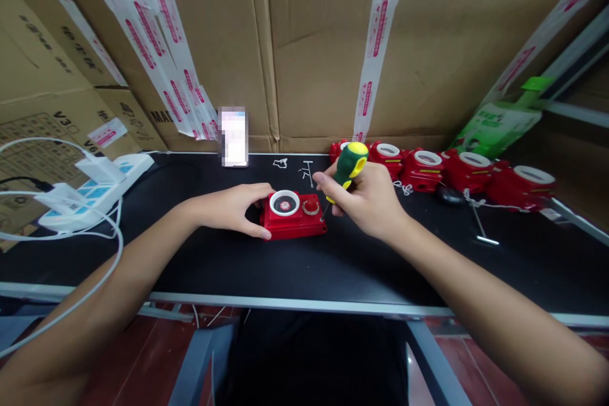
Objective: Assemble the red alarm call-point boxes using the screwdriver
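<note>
A red box-shaped device (295, 221) with a white ring on top lies on the black table (304, 266). My left hand (238, 206) grips its left side and holds it still. My right hand (366, 200) is closed around a green and yellow screwdriver (349, 166), held nearly upright. The screwdriver's thin shaft points down at the device's right edge. A few small screws and metal pins (307, 171) lie just behind the device.
A row of several like red devices (442, 168) lines the back right. A metal hex key (483, 228) lies to the right. A white power strip (95, 187) with plugs and cables sits at the left. Taped cardboard boxes (309, 44) form the back wall; a green pouch (499, 124) leans at right.
</note>
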`<act>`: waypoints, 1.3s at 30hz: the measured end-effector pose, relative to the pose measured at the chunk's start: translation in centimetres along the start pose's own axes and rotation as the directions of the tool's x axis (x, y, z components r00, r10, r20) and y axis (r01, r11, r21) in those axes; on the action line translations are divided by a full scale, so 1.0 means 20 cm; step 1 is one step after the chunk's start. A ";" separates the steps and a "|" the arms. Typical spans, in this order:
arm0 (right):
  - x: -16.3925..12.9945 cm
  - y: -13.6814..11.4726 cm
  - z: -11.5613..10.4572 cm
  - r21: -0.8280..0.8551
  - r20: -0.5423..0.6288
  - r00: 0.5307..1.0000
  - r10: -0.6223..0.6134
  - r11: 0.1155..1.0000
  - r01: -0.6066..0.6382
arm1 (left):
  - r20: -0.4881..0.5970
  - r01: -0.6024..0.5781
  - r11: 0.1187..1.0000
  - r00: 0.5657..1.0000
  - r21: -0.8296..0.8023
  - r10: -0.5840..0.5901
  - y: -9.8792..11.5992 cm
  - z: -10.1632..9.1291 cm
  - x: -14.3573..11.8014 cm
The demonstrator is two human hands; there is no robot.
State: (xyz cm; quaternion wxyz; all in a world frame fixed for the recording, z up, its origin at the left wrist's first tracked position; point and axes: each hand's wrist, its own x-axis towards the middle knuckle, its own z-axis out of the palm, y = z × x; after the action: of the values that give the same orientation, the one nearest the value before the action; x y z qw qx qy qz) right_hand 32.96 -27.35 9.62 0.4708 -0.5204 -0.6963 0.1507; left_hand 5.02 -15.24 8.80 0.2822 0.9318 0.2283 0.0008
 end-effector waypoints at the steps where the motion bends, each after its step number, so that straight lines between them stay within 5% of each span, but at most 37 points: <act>1: 0.00 0.00 0.00 0.007 -0.004 1.000 -0.005 1.000 0.005 | 0.000 0.003 1.000 1.000 0.001 -0.003 0.00 0.00 0.00; 8: 0.01 0.03 -0.05 0.084 -0.164 0.982 -0.094 0.990 0.109 | 0.002 0.024 1.000 1.000 -0.013 -0.024 0.01 0.00 0.00; 20: 0.03 0.01 -0.01 0.344 -0.251 0.960 -0.125 0.915 0.209 | -0.018 -0.007 1.000 1.000 0.015 0.007 0.00 0.01 0.00; 27: 0.04 0.05 0.00 0.423 0.008 0.999 -0.049 0.905 0.041 | -0.113 -0.052 0.999 0.992 0.013 0.053 -0.02 0.06 0.02; 39: 0.04 0.02 -0.05 0.428 0.024 1.000 0.008 0.904 -0.017 | -0.173 -0.105 0.993 0.978 0.054 0.113 0.02 0.08 0.04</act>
State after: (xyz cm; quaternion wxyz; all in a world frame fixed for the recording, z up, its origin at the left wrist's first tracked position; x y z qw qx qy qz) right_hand 34.00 -26.75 10.24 0.5651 -0.4073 -0.6479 0.3084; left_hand 6.14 -16.09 7.65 0.2399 0.9452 0.2007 0.0936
